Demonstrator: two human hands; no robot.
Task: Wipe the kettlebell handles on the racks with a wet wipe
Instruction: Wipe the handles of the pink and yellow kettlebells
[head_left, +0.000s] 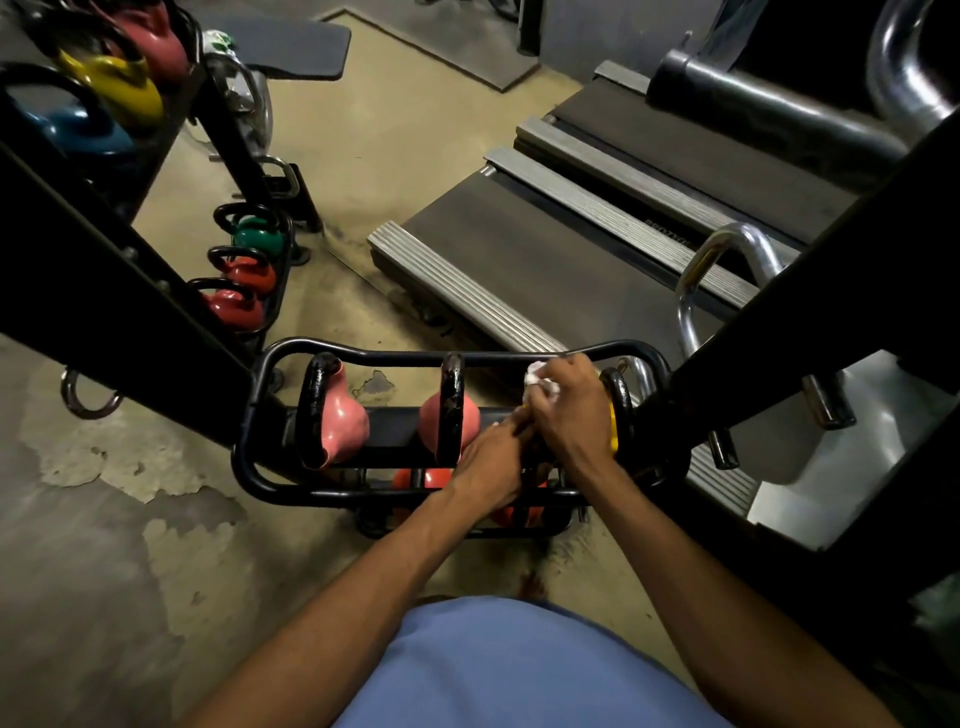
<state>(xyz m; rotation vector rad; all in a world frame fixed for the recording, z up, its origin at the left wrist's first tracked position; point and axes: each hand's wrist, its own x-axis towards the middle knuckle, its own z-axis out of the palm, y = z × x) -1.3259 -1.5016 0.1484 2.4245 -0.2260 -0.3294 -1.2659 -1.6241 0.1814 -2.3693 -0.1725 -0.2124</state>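
Wipe applied at the upper rack (395, 358) tier.
Right hand (569, 408) fingers clench the white wet wipe (537, 378) between the pink kettlebell (441, 415) and the yellow kettlebell (614, 428). Left hand (493, 460) fingers curl just beside it; their grasp probably cannot be determined.

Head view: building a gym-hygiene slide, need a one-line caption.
Right hand grips a crumpled white wipe on the rack, between a pink kettlebell and a yellow kettlebell, left hand alongside.

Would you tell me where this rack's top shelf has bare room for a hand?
Bare shelf shows between the left pink kettlebell and the middle pink kettlebell. The right end is crowded: left hand, right hand, wipe, yellow kettlebell.
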